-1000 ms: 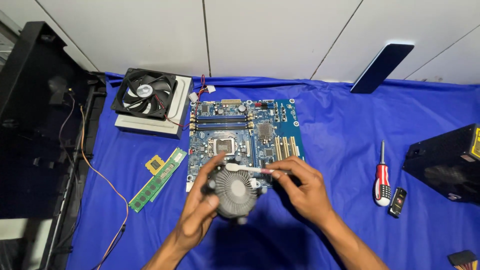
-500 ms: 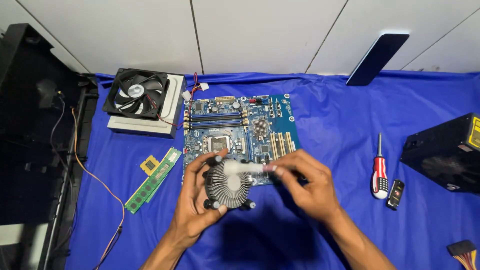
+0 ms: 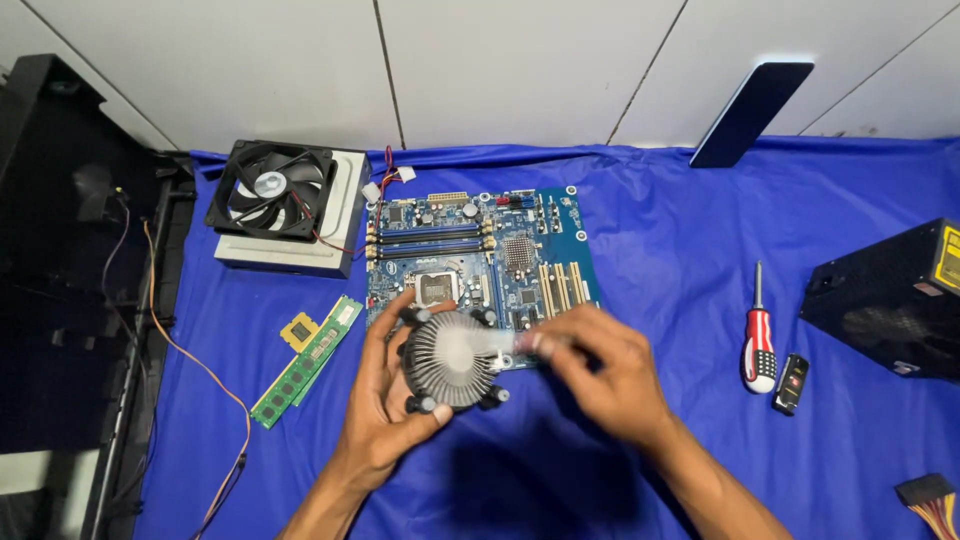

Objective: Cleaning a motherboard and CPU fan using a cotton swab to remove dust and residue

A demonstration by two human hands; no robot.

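Blue cloth covered the table (image 3: 700,250); left hand (image 3: 385,420) gripped the round finned cooler (image 3: 450,360) at the motherboard's (image 3: 480,250) six o'clock edge, steadying it while right hand (image 3: 600,375) fingers pinched a whitish piece across it.

- left hand (image 3: 385,410) grips round finned CPU cooler (image 3: 448,360) from its left side, held over near edge of blue motherboard (image 3: 480,255)
- right hand (image 3: 600,375) at cooler's right, fingers blurred, pinching a pale blurred item (image 3: 490,343), can't tell what
- memory stick (image 3: 305,362) and small processor chip (image 3: 298,331) on blue cloth (image 3: 660,250), left of motherboard
- black case fan (image 3: 270,190) on a white box (image 3: 300,255), far left corner of cloth
- red-handled screwdriver (image 3: 758,340) toward right edge, black power supply (image 3: 890,300) beyond it
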